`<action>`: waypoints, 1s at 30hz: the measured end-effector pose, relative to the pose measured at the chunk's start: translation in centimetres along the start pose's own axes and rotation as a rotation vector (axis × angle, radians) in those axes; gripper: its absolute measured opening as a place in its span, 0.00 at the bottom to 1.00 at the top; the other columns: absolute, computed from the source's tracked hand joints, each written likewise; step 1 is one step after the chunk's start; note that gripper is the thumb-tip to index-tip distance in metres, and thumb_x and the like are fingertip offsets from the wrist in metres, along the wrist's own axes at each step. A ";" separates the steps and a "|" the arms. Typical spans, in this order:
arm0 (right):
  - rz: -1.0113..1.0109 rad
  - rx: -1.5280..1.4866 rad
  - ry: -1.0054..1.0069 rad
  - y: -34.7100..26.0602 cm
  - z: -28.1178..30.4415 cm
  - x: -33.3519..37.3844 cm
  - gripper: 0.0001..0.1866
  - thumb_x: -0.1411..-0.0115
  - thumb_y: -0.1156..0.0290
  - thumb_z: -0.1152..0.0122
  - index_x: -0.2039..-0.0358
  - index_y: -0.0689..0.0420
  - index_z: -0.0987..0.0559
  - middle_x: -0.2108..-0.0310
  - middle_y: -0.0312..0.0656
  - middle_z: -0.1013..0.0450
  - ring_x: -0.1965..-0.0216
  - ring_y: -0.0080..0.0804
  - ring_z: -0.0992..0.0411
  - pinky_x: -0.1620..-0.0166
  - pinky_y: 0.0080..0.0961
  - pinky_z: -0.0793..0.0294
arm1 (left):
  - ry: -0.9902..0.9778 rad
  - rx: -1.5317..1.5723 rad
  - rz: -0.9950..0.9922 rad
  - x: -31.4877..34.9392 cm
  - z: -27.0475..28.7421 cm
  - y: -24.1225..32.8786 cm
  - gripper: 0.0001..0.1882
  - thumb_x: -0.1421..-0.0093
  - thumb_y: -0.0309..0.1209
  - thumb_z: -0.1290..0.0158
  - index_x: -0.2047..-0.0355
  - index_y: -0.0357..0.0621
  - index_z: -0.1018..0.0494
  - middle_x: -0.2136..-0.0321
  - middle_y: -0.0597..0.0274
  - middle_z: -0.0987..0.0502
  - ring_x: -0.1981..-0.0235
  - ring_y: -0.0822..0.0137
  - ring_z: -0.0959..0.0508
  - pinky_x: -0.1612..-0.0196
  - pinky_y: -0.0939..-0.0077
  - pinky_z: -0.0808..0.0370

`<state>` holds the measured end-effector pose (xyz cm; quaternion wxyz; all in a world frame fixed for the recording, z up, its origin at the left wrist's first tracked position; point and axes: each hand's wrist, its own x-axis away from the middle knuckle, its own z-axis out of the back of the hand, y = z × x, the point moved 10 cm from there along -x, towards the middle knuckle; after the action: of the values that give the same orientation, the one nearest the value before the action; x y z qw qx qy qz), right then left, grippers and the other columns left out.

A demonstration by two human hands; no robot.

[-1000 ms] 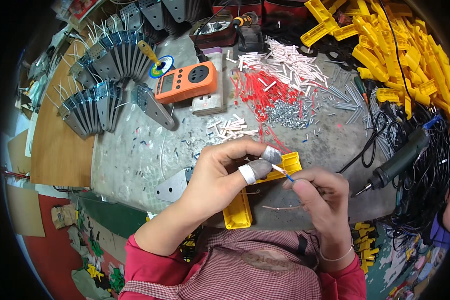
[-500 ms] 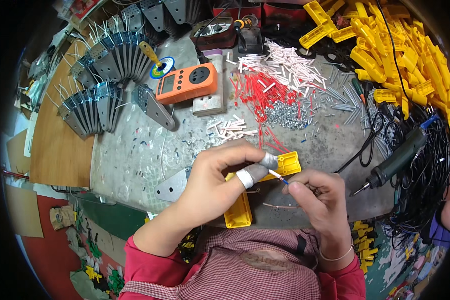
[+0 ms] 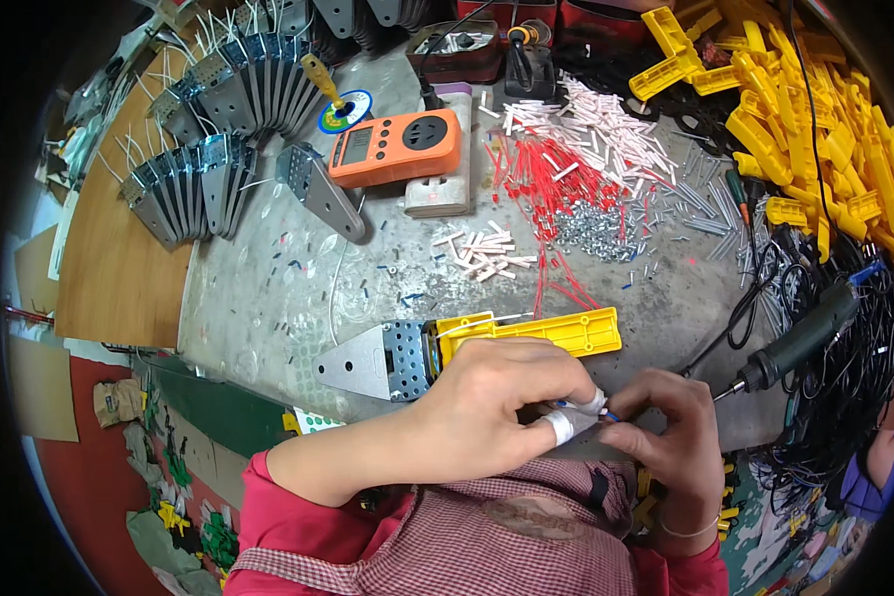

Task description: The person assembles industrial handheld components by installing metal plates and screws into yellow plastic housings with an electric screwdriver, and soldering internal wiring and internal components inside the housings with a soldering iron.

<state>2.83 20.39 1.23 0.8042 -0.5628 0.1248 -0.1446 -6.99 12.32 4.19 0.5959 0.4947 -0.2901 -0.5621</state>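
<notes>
My left hand (image 3: 497, 402), with white tape on its thumb and fingertips, is closed in a pinch in front of the apron. Facing it, my right hand (image 3: 673, 422) pinches too, the two sets of fingertips almost meeting. Between them shows a short bit of blue wire (image 3: 611, 416); the rest of it is hidden by the fingers. Just beyond my left hand lies a yellow plastic handle shell (image 3: 576, 332), with a thin white wire across its left part. Joined to its left end is a grey tapered metal plate (image 3: 353, 366) with a perforated metal piece (image 3: 405, 360).
Beyond lie white sleeves (image 3: 487, 250), red wires (image 3: 541, 184) and small screws (image 3: 596, 228). An orange meter (image 3: 397, 149) sits on a power strip. Grey metal plates (image 3: 184, 194) stand at left. Yellow shells (image 3: 824, 129), black cables (image 3: 844, 368) and an electric screwdriver (image 3: 800, 338) lie at right.
Both hands have moved down and right, closer to the apron, with the wire between them. The yellow shell and perforated metal piece, partly covered before, are now in plain sight. The whole view has shifted slightly.
</notes>
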 end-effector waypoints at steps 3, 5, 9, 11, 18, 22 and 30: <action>0.022 0.028 -0.013 0.2 0.0 0.2 0.15 0.55 0.69 0.25 0.76 0.63 0.23 0.79 0.40 0.27 0.79 0.28 0.27 0.75 0.22 0.30 | -0.045 0.020 -0.031 0.0 -1.1 -0.1 0.08 0.49 0.22 0.40 0.67 0.38 0.22 0.72 0.56 0.21 0.70 0.59 0.20 0.66 0.70 0.25; -0.050 -0.043 0.009 1.1 0.4 0.3 0.15 0.55 0.68 0.24 0.77 0.62 0.24 0.80 0.40 0.27 0.80 0.26 0.28 0.75 0.21 0.30 | -0.002 -0.016 -0.114 -0.1 -0.9 0.4 0.10 0.48 0.23 0.41 0.64 0.39 0.22 0.70 0.55 0.21 0.70 0.58 0.20 0.66 0.68 0.24; -0.143 -0.133 0.079 1.4 0.1 0.2 0.14 0.52 0.67 0.26 0.76 0.61 0.23 0.82 0.39 0.28 0.82 0.25 0.30 0.77 0.21 0.33 | 0.007 -0.421 -0.331 1.3 -1.2 3.2 0.15 0.51 0.25 0.42 0.61 0.37 0.23 0.67 0.55 0.22 0.70 0.62 0.20 0.70 0.72 0.23; -0.107 -0.073 0.026 0.5 0.0 -0.5 0.14 0.51 0.67 0.27 0.75 0.61 0.23 0.81 0.40 0.28 0.82 0.26 0.30 0.77 0.22 0.33 | 0.024 -0.484 -0.400 1.4 -1.3 4.1 0.15 0.53 0.26 0.43 0.62 0.35 0.23 0.67 0.56 0.23 0.71 0.64 0.20 0.72 0.76 0.23; 0.041 -0.121 -0.096 -0.5 -1.0 -1.2 0.12 0.48 0.67 0.31 0.74 0.63 0.23 0.80 0.42 0.28 0.82 0.30 0.29 0.76 0.23 0.33 | 0.081 -0.442 -0.519 2.1 -0.6 4.8 0.15 0.54 0.30 0.40 0.65 0.37 0.22 0.67 0.56 0.22 0.74 0.65 0.21 0.74 0.77 0.23; 0.048 -0.205 -0.222 -0.1 -1.7 -1.3 0.12 0.47 0.66 0.34 0.75 0.63 0.23 0.80 0.42 0.28 0.80 0.32 0.28 0.74 0.24 0.32 | 0.052 -0.361 -0.483 2.1 -0.5 4.5 0.13 0.51 0.30 0.39 0.64 0.38 0.21 0.70 0.58 0.22 0.75 0.65 0.21 0.74 0.75 0.23; 0.027 -0.346 -0.158 0.4 -1.9 -1.4 0.13 0.48 0.68 0.35 0.78 0.64 0.26 0.83 0.40 0.32 0.83 0.30 0.35 0.78 0.26 0.40 | 0.234 -0.027 -0.263 1.3 1.7 2.7 0.10 0.49 0.17 0.46 0.66 0.35 0.21 0.71 0.54 0.21 0.75 0.62 0.21 0.73 0.71 0.24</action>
<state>0.90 19.38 0.27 0.7047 -0.7005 0.0917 -0.0654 -7.17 10.29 7.00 0.5536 0.5825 -0.1438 -0.5776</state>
